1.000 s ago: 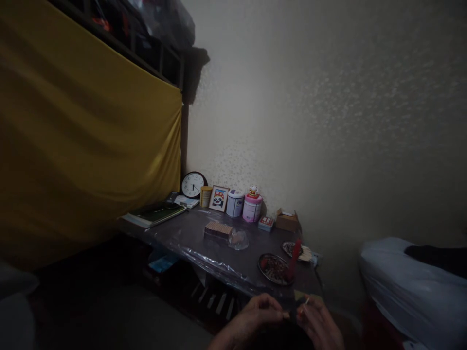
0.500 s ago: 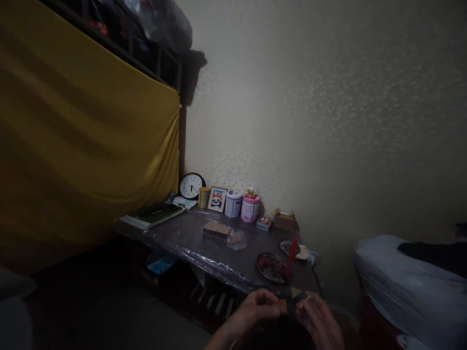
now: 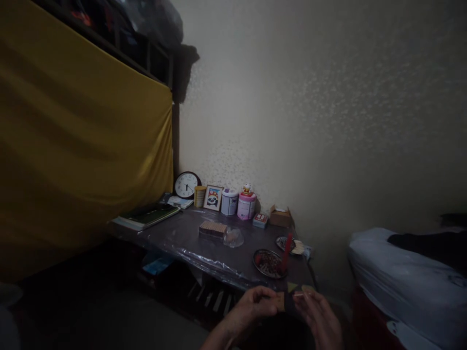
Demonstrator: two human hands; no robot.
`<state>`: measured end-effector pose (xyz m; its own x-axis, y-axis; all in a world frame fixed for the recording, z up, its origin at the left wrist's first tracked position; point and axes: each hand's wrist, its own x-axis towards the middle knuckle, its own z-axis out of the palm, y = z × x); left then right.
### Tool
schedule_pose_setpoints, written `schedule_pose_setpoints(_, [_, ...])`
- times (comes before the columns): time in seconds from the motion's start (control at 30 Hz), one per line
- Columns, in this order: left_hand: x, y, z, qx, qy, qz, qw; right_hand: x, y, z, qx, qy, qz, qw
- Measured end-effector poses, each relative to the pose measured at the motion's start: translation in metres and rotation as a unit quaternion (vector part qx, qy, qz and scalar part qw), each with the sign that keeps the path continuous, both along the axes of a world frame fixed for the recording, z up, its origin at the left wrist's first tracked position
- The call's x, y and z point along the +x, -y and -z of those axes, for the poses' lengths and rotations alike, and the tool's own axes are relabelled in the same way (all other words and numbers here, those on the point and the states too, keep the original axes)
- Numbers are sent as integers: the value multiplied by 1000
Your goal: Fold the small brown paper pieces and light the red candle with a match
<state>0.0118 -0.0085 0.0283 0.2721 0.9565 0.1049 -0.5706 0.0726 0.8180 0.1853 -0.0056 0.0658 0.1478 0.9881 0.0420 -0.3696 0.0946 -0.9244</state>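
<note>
At the near edge of the table, low in the view, my two hands are close together. My left hand point(image 3: 257, 305) is closed, thumb and fingers pinching a small flat tan piece point(image 3: 280, 302) like a little cardboard box; its exact kind is too dim to tell. A dark part point(image 3: 290, 303) adjoins its right end. My right hand point(image 3: 318, 313) is closed at that end, with a thin pale sliver at its fingertips that I cannot make out. Just beyond lies a round metal plate point(image 3: 260, 270) of dark bits, beside an upright red stick point(image 3: 286, 253).
On the plastic-covered table point(image 3: 182, 238) are a ribbed brown stack point(image 3: 213, 229), a clear plastic bag point(image 3: 233, 237), a smaller plate with pale sticks point(image 3: 298, 248), an open cardboard box point(image 3: 280, 217), tins point(image 3: 229, 202), a picture frame point(image 3: 213, 198), a clock point(image 3: 187, 185) and books point(image 3: 149, 216). A yellow curtain point(image 3: 91, 146) hangs left.
The view has shifted slightly, so the table things sit a little further left and higher. My right fingertips have moved slightly toward the dark part, and the pale sliver lies flatter.
</note>
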Motion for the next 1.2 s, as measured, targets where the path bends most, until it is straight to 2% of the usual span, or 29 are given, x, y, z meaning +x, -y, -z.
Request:
schedule_pose_setpoints(0.17, [1,0,-2,-15,-5,-8,1000,4,-8,7,7,40,30,999])
schedule_pose_setpoints(0.3, [2,0,-5,-27,15,-50,998,6,-18,23,87,152,66,982])
schedule_pose_setpoints(0.47, [3,0,-8,-25,19,-70,997,1,-18,35,208,257,94,939])
schedule_pose_setpoints(0.57, [4,1,-8,-15,21,-62,998,-4,-13,37,247,347,100,899])
schedule_pose_setpoints(0.63, [4,1,-9,-6,25,-62,998,-7,-9,36,257,380,101,883])
schedule_pose_setpoints(0.8, [3,2,-9,-3,16,-65,998,-11,-4,33,249,400,104,876])
schedule_pose_setpoints(1.2, [1,1,-8,8,-18,-77,997,-12,0,28,247,396,76,881])
